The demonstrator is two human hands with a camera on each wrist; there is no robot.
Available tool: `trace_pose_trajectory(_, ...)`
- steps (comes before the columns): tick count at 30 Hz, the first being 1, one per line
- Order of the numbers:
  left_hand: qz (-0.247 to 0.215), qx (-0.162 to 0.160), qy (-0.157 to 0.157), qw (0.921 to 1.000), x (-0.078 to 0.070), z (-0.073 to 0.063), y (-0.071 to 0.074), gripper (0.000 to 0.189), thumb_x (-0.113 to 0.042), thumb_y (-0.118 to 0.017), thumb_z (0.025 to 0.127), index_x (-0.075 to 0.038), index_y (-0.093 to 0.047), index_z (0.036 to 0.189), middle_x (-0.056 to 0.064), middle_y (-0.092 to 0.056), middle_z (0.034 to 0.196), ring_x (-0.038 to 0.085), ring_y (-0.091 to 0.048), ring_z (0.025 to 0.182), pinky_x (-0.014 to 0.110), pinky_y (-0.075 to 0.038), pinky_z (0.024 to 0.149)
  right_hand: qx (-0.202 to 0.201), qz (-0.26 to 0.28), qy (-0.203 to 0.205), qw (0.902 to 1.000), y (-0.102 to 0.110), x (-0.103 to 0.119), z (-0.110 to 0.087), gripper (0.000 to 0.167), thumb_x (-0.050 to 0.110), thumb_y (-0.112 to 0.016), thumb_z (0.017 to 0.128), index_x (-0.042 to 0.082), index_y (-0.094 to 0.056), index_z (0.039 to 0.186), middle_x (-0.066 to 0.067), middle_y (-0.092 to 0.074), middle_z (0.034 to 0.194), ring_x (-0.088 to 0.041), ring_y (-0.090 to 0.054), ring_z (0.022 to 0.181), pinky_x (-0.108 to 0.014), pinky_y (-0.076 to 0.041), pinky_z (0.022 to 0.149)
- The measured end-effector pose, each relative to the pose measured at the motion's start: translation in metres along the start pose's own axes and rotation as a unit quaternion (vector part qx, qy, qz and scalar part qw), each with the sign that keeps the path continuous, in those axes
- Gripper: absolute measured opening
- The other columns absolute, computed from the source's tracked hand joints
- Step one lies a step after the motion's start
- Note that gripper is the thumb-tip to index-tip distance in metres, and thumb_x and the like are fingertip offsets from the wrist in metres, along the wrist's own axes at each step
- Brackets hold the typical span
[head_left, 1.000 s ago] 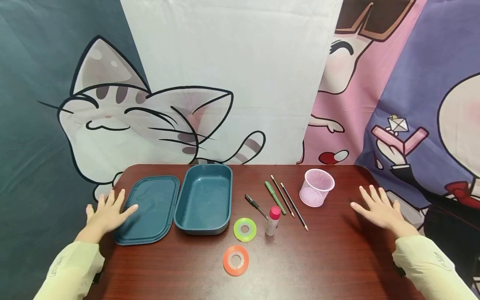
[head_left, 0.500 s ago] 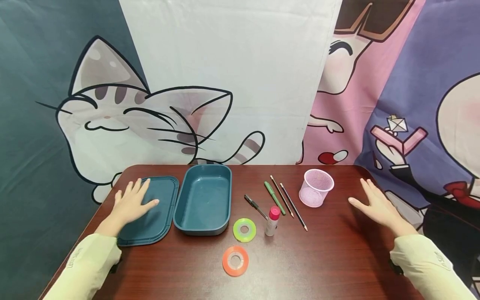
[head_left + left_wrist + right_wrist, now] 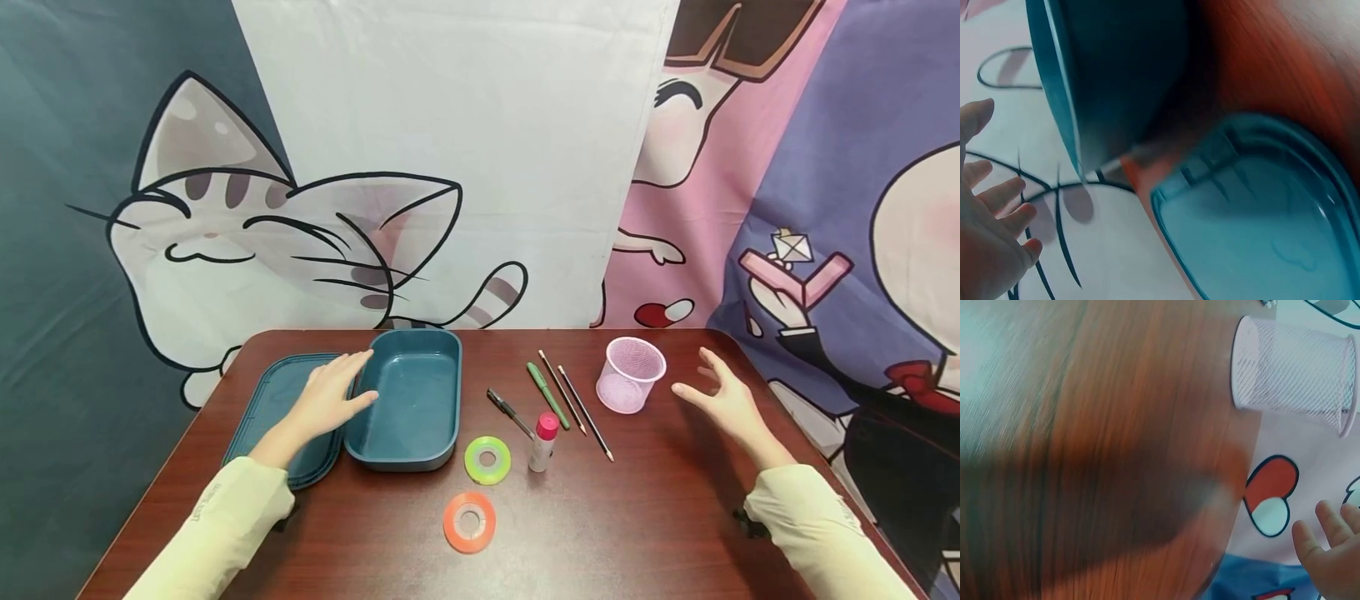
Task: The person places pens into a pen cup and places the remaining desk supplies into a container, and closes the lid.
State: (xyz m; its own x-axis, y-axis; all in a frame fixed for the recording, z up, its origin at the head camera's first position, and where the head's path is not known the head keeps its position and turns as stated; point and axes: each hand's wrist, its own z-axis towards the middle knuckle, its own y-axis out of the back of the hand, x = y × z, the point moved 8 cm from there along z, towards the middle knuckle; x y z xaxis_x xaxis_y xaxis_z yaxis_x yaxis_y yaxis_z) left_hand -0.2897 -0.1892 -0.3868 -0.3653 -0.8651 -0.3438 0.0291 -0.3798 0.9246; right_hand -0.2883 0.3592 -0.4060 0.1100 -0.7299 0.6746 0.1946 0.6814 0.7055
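Note:
My left hand [image 3: 324,402] is over the gap between the flat blue lid [image 3: 262,408] and the deep blue box [image 3: 416,400], its fingers spread and holding nothing. In the left wrist view the fingers stand apart beside the box wall [image 3: 1110,75]. My right hand [image 3: 727,404] hovers just right of the pink mesh pen holder [image 3: 631,375], thumb and fingers apart around air. The right wrist view has the mesh pen holder [image 3: 1294,372] above the fingertips, with a space between them.
Mid-table lie a green pen [image 3: 547,395], a black pen [image 3: 510,412], two pencils [image 3: 585,412] and an upright glue stick [image 3: 543,443]. Nearer the front are a green tape roll [image 3: 474,472] and an orange tape roll [image 3: 452,523]. A printed cloth [image 3: 487,125] hangs behind the table.
My left hand has moved right from the lid's left side to the box's left rim. My right hand has moved left, closer to the pen holder. The objects stay in place.

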Motion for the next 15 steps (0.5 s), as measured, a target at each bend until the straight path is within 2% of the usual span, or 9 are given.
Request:
trace_pose_trajectory(9,-0.027,-0.009,-0.062,0.9976,-0.046,0.022,-0.012,0.058,-0.031,-0.062,0.082,-0.01,-0.042,0.132,0.013,-0.048,0.13,0.032,-0.04,0.121,0.057,-0.027,0.097,-0.01,0.029,0.0,0.9995,-0.017,0.01,0.007,0.074,0.03,-0.067,0.077,0.004,-0.03,0.136,-0.029,-0.042,0.127,-0.045,-0.048,0.108,-0.052,-0.041,0.083)
trace_pose_trajectory(15,-0.043,-0.004,-0.1,0.9941,-0.073,0.036,-0.027,0.053,-0.029,-0.063,0.081,-0.012,-0.046,0.129,0.008,-0.05,0.128,0.027,-0.043,0.12,0.053,-0.028,0.098,-0.001,0.026,0.009,0.9996,-0.026,0.015,0.013,0.076,0.031,-0.069,0.075,0.0,-0.032,0.134,-0.026,-0.039,0.13,-0.041,-0.04,0.116,-0.053,-0.039,0.085)
